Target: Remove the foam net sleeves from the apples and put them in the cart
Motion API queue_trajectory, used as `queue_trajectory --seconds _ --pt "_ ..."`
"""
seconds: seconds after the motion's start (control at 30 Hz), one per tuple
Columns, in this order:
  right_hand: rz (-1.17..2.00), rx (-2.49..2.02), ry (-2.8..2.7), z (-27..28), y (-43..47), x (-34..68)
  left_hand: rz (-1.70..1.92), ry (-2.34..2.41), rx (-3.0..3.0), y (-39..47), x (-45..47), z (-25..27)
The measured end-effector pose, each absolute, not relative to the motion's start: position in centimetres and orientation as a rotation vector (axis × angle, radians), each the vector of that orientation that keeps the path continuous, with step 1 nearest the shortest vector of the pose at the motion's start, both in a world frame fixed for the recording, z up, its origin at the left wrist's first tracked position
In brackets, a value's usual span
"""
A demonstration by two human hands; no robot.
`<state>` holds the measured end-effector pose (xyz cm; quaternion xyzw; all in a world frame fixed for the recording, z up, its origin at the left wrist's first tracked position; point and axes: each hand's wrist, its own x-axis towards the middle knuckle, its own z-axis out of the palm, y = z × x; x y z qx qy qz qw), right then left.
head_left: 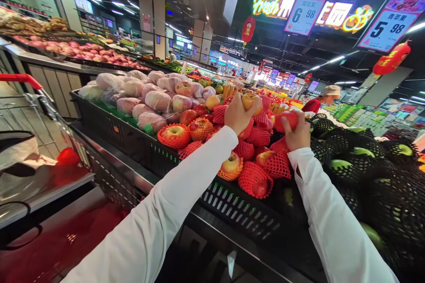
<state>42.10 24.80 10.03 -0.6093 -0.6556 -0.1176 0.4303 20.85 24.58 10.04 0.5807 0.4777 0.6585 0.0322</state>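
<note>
My left hand (238, 114) reaches over the fruit, its fingers closed round a yellowish-red apple (251, 101). Slightly to the right, my right hand (297, 132) grips a red foam net (286, 121); whether fruit is inside it I cannot tell. Below both hands lie several apples in red foam nets, among them a netted apple (255, 180) near the front edge. Another netted apple (174, 135) sits further left, and bare red apples (188, 117) rest behind it. All of these fill a black slatted crate (229, 199).
Plastic-wrapped fruit (158, 101) is heaped at the crate's left. Green fruit in black nets (341, 164) borders my right arm. A shopping cart (23, 80) stands at the left. A person in a hat (320, 102) is beyond the display. Price signs (309, 6) hang overhead.
</note>
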Motion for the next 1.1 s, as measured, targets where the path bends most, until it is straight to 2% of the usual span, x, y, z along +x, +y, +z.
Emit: queue_trajectory --seconds 0.13,0.23,0.4,0.5,0.77,1.1 --pt "-0.132 -1.774 -1.926 10.3 24.3 41.2 2.026 1.465 1.798 24.6 20.8 10.0" --pt "-0.051 -1.810 -1.947 10.7 23.8 40.9 2.019 1.459 1.798 24.7 20.9 9.9" --pt "-0.339 -1.541 -1.384 12.0 23.5 42.5 2.043 1.430 1.803 24.8 20.9 9.8" --pt "-0.404 -1.613 -1.246 12.6 23.6 44.0 2.045 1.434 1.791 24.8 20.9 9.8" --pt "-0.347 -2.277 -1.753 12.0 23.6 44.6 2.015 1.451 1.797 24.6 21.0 9.9" --pt "-0.373 -2.283 -1.779 11.7 24.3 45.2 2.000 1.459 1.822 24.6 21.0 9.9"
